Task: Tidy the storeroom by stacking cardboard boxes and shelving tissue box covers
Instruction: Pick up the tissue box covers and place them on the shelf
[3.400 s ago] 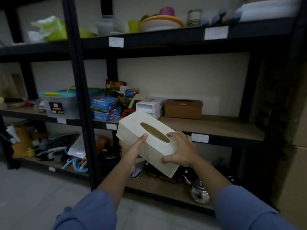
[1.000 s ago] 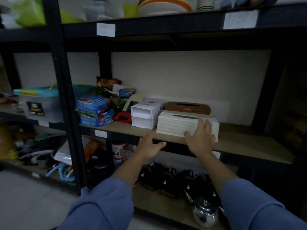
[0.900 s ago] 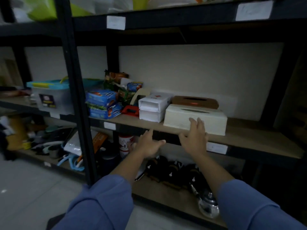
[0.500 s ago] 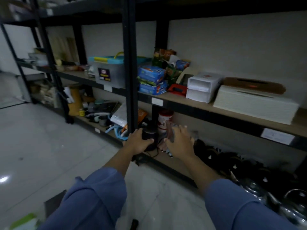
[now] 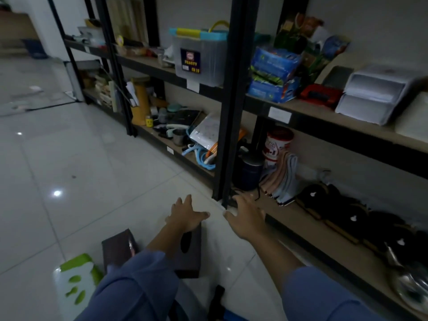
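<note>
Black rack (image 5: 234,89) fills the right side, with tiled floor (image 5: 81,170) on the left. A cream cover (image 5: 414,119) sits on the middle shelf at the right edge, next to white drawers (image 5: 375,93).

Next target is probably the dark cover (image 5: 192,253). It lies on the floor close in front of the person, below and slightly left of both hands, slot face up. Its long axis seems to run left to right across the body, but the forearm hides the middle.

A green-white box (image 5: 76,281), possibly another cover, is further left on the floor.

Left hand (image 5: 186,216) is over the cover's far right edge, fingers spread and holding nothing; contact unclear. Right hand (image 5: 246,220) is also spread and empty, over bare tile by the rack post's foot, just right of the cover. The left is nearer; the right would have to come in leftward to take the other end.
</note>
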